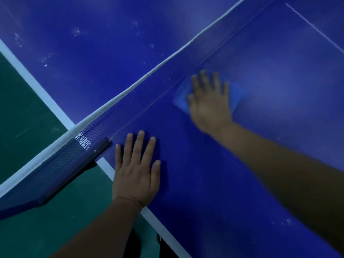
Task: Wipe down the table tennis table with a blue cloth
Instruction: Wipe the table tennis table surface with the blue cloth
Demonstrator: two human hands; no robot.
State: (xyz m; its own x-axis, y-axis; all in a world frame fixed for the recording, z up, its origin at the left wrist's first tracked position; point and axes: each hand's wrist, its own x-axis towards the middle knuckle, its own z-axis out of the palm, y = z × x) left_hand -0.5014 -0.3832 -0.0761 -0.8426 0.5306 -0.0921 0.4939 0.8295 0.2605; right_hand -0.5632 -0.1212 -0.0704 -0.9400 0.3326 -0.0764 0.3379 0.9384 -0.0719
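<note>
The right hand, fingers straight and spread, presses a crumpled light-blue cloth flat on the dark blue table tennis table, just beside the white-topped mesh net. The left hand lies open, palm down, at the table's white-lined edge near the net's post.

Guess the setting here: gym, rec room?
Likely an indoor sports hall: a blue table tennis table with a white-topped net and green sports flooring beneath.
</note>
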